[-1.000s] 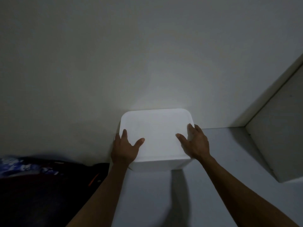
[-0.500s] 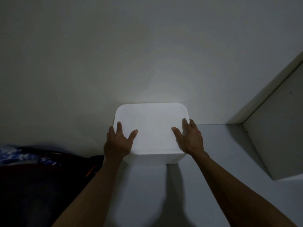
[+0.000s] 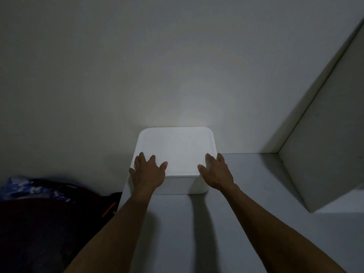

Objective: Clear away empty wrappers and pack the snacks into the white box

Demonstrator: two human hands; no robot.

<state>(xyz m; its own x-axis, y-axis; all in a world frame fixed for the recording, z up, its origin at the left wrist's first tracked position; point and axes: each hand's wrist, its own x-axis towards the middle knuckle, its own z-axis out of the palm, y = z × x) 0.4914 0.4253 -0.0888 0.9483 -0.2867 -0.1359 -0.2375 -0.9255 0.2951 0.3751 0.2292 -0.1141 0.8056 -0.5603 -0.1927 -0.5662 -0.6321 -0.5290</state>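
On white box point(image 3: 175, 150), both hands flat, no legible writing.

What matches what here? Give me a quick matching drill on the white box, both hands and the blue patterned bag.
Things:
1. white lidded plastic box
2. left hand
3. right hand
4. blue patterned bag

Places:
A. on the box's near-right corner
B. far left, in shadow
C. against the wall, lid on
D. on the box's near-left corner

Pairs: 1-C, 2-D, 3-A, 4-B

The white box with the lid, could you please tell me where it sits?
The white lidded plastic box sits centre frame on the pale surface, against the wall.
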